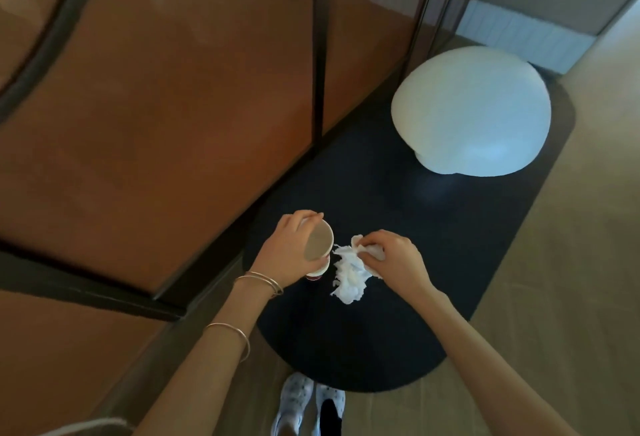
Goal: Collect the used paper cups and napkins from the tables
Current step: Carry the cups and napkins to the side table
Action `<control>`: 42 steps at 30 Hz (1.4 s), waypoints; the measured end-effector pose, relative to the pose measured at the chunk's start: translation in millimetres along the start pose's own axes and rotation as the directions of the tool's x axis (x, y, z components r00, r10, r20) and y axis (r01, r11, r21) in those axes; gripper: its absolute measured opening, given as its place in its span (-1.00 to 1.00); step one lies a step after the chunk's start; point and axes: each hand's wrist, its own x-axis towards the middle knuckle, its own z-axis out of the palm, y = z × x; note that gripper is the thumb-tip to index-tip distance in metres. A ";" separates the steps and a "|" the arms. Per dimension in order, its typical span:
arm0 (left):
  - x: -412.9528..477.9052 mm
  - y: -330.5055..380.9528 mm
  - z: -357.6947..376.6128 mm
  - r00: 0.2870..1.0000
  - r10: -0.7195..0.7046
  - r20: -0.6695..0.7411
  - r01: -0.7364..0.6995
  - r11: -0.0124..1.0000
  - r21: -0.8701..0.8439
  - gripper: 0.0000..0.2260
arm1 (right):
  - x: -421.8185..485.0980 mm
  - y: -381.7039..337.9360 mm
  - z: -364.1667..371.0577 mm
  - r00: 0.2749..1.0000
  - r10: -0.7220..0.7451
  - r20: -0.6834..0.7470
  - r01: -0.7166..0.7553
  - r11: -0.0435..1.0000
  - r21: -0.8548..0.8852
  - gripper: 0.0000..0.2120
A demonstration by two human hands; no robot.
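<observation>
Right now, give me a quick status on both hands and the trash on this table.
Left hand gripping paper cup, tilted. Right hand pinching crumpled napkin beside the cup. White dome lamp far end of the table, not obstructing.

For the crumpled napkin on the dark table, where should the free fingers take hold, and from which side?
Grip the napkin at its bunched upper end, beside the right hand, coming from above. The paper is piled thickest there, while the lower tail lies thin on the table.

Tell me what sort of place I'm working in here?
Probably a café or lounge seating area. A small dark oval table stands beside a glass partition and carries a white dome lamp. The left hand holds a paper cup; the right hand gathers a crumpled napkin.
</observation>
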 end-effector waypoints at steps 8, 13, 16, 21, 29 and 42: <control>32.8 -52.7 53.5 0.989 -0.042 0.141 0.041 0.999 0.004 -0.34 | 33.9 44.8 73.2 0.993 0.116 0.011 -0.116 0.993 0.006 -0.88; 31.2 -81.0 86.4 0.984 -0.054 0.171 0.060 0.998 -0.027 -0.30 | 45.4 68.8 115.1 0.982 0.188 0.024 -0.188 0.982 0.012 -0.88; 29.5 -92.0 102.0 0.982 -0.038 0.184 0.040 0.999 -0.006 -0.29 | 49.9 78.8 134.3 0.975 0.222 0.007 -0.222 0.975 0.011 -0.87; 27.0 -101.9 119.7 0.980 0.007 0.197 0.004 0.998 -0.056 -0.27 | 53.8 91.5 160.4 0.968 0.250 -0.009 -0.250 0.967 -0.041 -0.87; 12.7 -99.9 124.7 0.983 0.036 0.177 -0.035 0.999 -0.010 -0.28 | 37.6 88.3 162.3 0.982 0.185 0.042 -0.181 0.980 -0.082 -0.73; -12.1 -50.4 65.4 0.914 0.207 0.348 -0.301 0.923 0.241 -0.38 | -49.0 34.0 91.9 0.993 0.121 -0.011 -0.120 0.963 -0.240 -0.58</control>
